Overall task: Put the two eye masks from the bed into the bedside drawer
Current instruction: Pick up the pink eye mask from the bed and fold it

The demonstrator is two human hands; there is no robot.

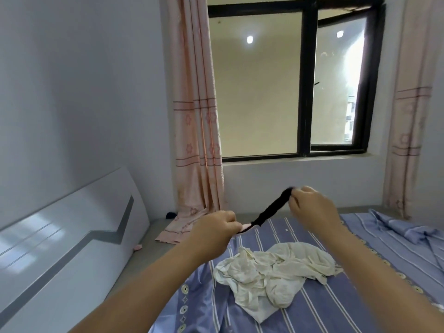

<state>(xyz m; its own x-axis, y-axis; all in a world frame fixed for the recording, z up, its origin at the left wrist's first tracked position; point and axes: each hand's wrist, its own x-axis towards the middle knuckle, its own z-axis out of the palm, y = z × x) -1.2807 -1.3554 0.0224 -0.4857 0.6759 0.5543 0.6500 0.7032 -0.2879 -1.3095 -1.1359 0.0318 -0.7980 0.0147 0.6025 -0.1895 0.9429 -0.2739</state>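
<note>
Black eye mask [271, 210] is stretched between both hands above the bed [324, 308], blurred. Left hand [213, 231] pinches its pink end, right hand [312, 207] grips the other. Cream cloth [271, 270] lies below hands.

The upper end of the black mask [272, 210] is motion-blurred where it meets the right hand [312, 210], whose fingertips are hidden behind its own back. The mask's lower end shows only a pale sliver before the left hand [213, 230] covers it; whether that sliver is a second mask cannot be told. Both forearms are cut off by the bottom edge. A small dark thing [171, 214] behind the curtain [197, 116] is too hidden to identify. The headboard [60, 236] runs out at the left edge, the bed [336, 308] at the bottom and right.
</note>
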